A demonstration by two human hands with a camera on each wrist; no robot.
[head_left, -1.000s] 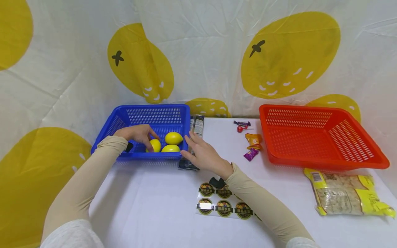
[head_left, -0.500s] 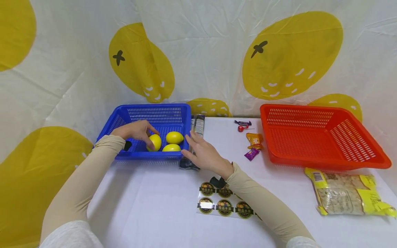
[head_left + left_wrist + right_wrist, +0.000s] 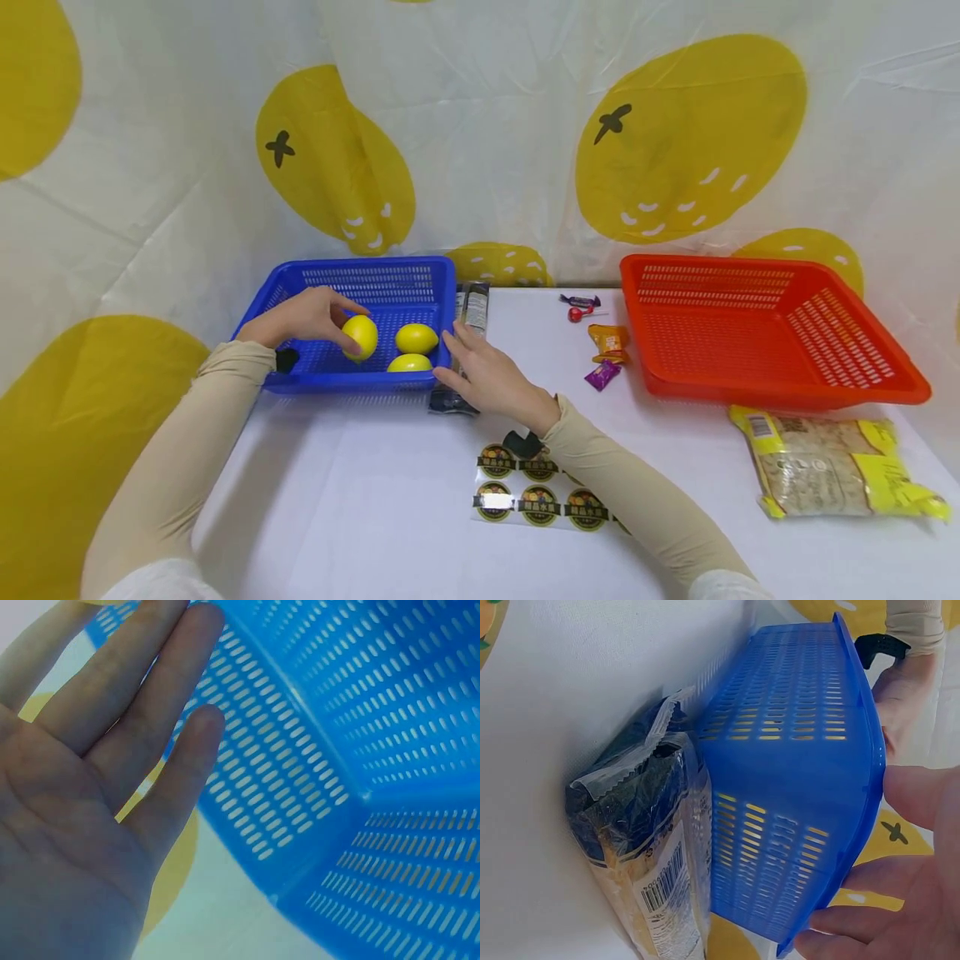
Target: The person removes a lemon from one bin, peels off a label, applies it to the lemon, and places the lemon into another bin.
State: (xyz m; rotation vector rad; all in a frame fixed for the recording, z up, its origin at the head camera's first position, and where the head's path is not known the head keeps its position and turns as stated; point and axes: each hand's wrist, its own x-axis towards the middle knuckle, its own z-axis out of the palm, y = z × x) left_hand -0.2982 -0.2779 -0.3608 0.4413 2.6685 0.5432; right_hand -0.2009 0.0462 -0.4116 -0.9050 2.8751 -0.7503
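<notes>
Over the blue basket (image 3: 337,381), my left hand (image 3: 309,318) pinches a yellow lemon (image 3: 362,337) between thumb and fingers. Two more lemons lie inside: one lemon (image 3: 417,338) further back, another lemon (image 3: 409,363) by the front wall, partly hidden by the rim. In the left wrist view the hand (image 3: 97,750) shows its palm and several fingers beside the perforated basket wall (image 3: 262,742); only a sliver of the lemon appears at the top edge. My right hand (image 3: 487,373) rests its fairly straight fingers on the basket's right rim, seen also in the right wrist view at the rim (image 3: 876,750).
A dark-ended plastic package (image 3: 641,817) stands against the basket's right side. Wrapped sweets (image 3: 609,343) and a lollipop (image 3: 576,314) lie left of a red basket (image 3: 750,396). A yellow-and-clear bag (image 3: 825,467) lies before it. A sticker sheet (image 3: 517,492) sits under my right forearm.
My left hand has raised the lemon a little from the basket floor and shifted slightly left with it. The right hand has stayed at the rim. The head view has shifted slightly.
</notes>
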